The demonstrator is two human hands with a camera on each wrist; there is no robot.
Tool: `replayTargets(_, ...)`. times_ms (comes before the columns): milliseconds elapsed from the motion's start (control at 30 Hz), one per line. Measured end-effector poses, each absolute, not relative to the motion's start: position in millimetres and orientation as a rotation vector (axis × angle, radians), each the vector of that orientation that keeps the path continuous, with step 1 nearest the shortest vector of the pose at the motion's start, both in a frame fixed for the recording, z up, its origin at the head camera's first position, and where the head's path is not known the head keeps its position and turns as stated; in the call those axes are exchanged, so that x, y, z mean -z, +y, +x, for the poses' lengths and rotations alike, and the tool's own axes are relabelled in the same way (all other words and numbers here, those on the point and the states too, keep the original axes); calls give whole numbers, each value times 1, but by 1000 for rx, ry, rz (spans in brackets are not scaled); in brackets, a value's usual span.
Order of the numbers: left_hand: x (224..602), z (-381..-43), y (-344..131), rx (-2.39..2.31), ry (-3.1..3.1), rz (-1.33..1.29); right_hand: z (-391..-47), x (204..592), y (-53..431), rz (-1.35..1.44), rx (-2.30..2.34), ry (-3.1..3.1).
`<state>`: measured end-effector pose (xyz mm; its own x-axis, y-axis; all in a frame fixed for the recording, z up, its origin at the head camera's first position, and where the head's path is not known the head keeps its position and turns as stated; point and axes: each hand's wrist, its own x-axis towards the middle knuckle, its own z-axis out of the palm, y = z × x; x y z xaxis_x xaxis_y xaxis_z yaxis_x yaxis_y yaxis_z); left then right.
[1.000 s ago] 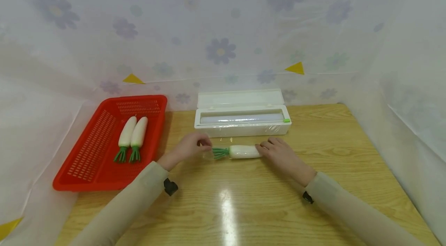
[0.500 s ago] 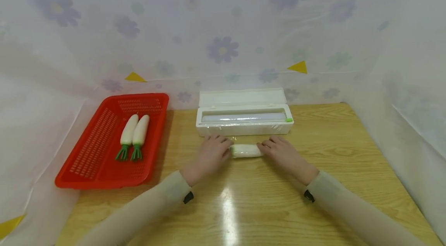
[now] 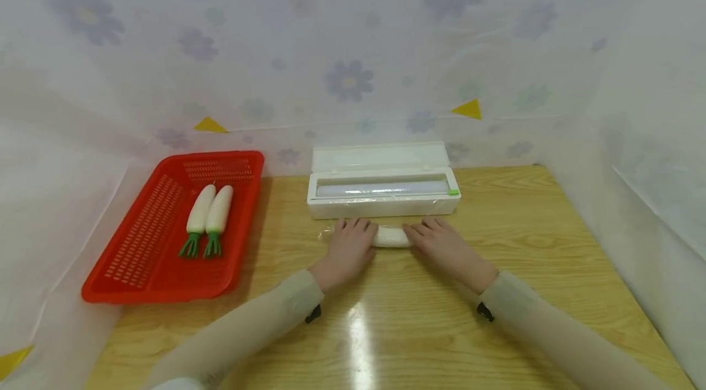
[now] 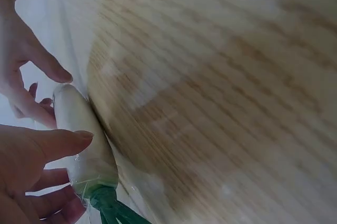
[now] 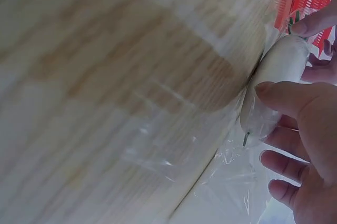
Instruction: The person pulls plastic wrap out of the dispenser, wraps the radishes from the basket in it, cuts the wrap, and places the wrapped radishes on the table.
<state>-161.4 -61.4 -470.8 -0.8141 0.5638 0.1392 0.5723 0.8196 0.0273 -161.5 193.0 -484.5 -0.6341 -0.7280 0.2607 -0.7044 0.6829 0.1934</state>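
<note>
A white radish [image 3: 393, 237] with green leaf stalks [image 4: 109, 203] lies sideways on the wooden table, wrapped in clear plastic film [image 5: 226, 174]. My left hand [image 3: 347, 249] grips it near the leafy end, thumb on one side and fingers on the other. At the opposite end, my right hand [image 3: 445, 253] holds the radish between thumb and fingers. From the head view the leaves are hidden behind my left hand. Some loose film shows beyond the radish tip in the right wrist view.
Behind the hands stands a white cling film box [image 3: 383, 207], its lid raised and a roll inside. A red plastic basket [image 3: 157, 287] at the left holds two more radishes [image 3: 209, 212]. Patterned white sheeting [image 3: 353, 40] encloses the table [image 3: 529, 316].
My left hand has moved right, from beside the leaves onto the radish, covering its leafy end. The right hand stays at the other end.
</note>
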Motion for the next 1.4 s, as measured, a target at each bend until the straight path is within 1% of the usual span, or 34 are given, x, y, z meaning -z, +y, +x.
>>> replayTargets(433, 473, -180, -65, 173, -2937, -831, -174, 491, 190, 1076, 33, -2615)
replayTargets(667, 473, -182, -64, 85, -2968, -851, -177, 491, 188, 1037, 35, -2612)
replayTargets(1400, 473, -186, -66, 67, -2983, -872, -180, 494, 192, 1008, -57, -2654)
